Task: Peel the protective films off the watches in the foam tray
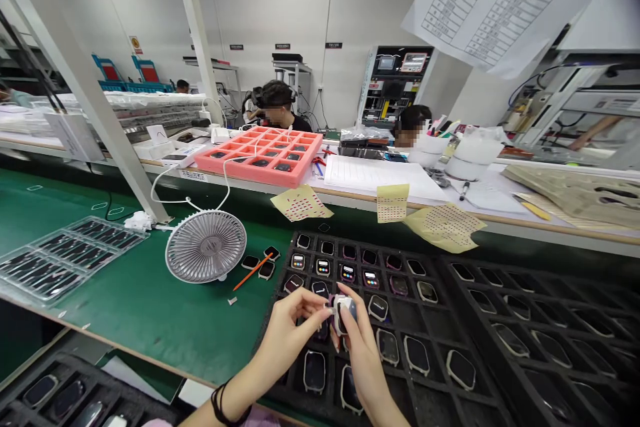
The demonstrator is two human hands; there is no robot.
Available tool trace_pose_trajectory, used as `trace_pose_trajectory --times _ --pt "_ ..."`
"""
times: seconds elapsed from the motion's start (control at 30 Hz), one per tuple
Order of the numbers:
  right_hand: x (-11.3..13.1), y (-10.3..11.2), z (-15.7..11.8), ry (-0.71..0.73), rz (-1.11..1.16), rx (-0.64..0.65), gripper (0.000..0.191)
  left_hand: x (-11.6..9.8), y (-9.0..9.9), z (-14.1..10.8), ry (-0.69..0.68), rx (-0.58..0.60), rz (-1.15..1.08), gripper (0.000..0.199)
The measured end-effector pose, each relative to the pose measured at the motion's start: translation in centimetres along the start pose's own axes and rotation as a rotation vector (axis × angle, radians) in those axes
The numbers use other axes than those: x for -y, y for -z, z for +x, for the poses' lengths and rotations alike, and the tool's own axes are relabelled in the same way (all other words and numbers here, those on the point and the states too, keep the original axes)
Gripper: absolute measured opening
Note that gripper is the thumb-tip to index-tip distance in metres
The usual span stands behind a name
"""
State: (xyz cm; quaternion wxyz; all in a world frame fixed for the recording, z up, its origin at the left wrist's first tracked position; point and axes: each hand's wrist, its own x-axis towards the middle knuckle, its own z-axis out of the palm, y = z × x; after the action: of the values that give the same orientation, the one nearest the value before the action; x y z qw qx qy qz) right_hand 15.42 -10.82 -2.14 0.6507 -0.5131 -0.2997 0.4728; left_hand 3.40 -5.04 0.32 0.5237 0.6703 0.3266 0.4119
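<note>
A black corded bracelet (223, 404) circles the bare left wrist (234, 392).

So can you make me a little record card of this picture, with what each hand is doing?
Left hand: gripping a smartwatch
Right hand: gripping the same smartwatch
Under hands: black foam tray holding rows of watches
Beside tray: white desk fan, orange stick
Far bench: pink tray, co-worker

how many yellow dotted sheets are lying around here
3: the left sheet just below the pink tray, the middle sheet and the right sheet, all along the bench edge; others may be hidden.
</note>
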Motion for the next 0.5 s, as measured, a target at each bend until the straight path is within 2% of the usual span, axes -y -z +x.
trace_pose_trajectory --times 0.17,0.33,0.5 --pt "0.5 -0.5 -0.4 0.079 -0.038 -0.13 0.041 0.3 -1.3 -0.1 0.011 -0.043 -0.082 0.023" --pt "0.4 -0.5 -0.4 0.09 -0.028 -0.124 0.039 0.1 -1.4 0.1 -0.016 -0.109 -0.067 0.024" --pt "0.1 -0.2 -0.5 0.082 -0.067 -0.111 0.047 0.4 -1.6 0.3 -0.036 -0.12 -0.06 0.024"
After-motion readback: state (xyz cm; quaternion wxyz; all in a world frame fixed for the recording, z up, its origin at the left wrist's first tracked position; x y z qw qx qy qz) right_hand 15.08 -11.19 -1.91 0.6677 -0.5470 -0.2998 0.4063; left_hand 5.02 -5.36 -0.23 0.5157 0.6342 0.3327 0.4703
